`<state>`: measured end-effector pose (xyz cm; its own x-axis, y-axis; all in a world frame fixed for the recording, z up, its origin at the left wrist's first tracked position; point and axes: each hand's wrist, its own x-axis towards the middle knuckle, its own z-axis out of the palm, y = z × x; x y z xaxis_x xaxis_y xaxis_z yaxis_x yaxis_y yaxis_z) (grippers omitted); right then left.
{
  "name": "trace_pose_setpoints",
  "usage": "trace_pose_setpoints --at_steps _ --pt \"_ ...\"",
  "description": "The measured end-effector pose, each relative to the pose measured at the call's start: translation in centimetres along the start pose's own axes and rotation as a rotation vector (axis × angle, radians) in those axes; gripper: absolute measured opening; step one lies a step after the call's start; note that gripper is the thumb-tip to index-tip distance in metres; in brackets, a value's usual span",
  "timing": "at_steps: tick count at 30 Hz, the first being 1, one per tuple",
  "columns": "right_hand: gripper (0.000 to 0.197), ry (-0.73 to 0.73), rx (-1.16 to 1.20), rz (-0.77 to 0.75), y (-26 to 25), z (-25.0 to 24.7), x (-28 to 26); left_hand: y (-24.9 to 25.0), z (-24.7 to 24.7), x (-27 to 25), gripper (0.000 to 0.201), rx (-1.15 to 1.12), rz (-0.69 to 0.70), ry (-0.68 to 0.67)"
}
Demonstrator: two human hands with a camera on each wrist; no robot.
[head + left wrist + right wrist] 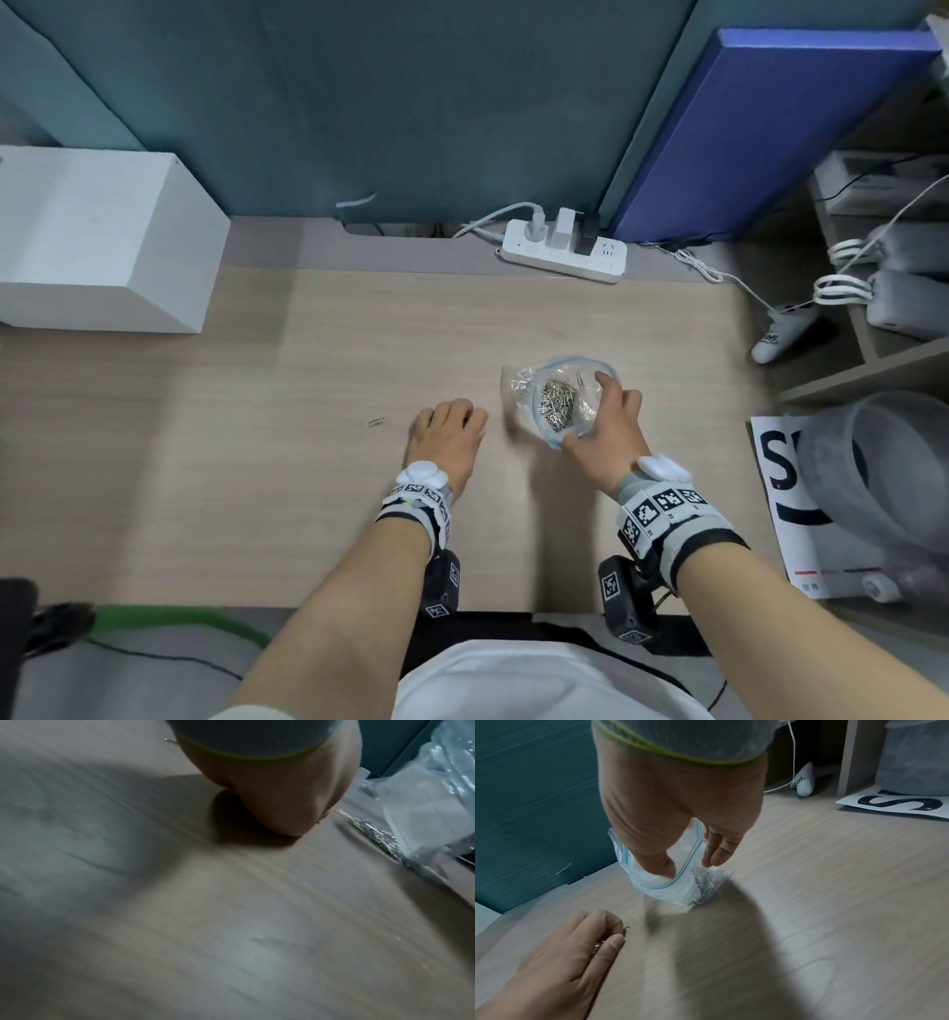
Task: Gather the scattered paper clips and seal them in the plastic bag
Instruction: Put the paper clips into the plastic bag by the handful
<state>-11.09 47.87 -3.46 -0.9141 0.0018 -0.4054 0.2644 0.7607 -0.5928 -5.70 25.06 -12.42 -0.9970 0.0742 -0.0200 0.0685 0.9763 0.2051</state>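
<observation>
While your right hand [608, 421] props the bag [560, 398] mouth open, your left hand [449, 431], just left of it, pinches clips [608, 941]; one stray clip [376, 422] lies farther left.

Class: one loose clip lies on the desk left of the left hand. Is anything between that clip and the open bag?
Only the left hand lies between the clip and the bag; its mouth is held open by the right hand.

Office cubicle: wood-grain table [359, 334] walled by teal felt partitions [359, 103]; behind the table, against the partitions, a white power strip [565, 252] with chargers plugged in; open shelving [847, 370] at its right.
</observation>
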Motion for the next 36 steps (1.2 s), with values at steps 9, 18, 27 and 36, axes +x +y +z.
trace_pose_setpoints --at_steps 9,18,27,36 --pt "0.084 -0.004 0.007 -0.015 -1.1 0.5 0.0 -4.4 -0.9 -3.7 0.062 -0.159 -0.466 0.002" --pt "0.083 -0.013 0.010 -0.006 -1.3 0.6 0.1 -0.9 0.3 -2.0 0.073 -0.084 -0.137 -0.124" --pt "0.085 -0.043 -0.004 -0.003 -1.4 0.3 0.3 -2.0 -2.4 -0.9 0.050 0.202 -0.093 -0.055" --pt "0.082 -0.046 0.002 0.006 -0.8 0.2 0.5 -2.3 -1.3 1.3 0.022 0.120 -0.085 -0.132"
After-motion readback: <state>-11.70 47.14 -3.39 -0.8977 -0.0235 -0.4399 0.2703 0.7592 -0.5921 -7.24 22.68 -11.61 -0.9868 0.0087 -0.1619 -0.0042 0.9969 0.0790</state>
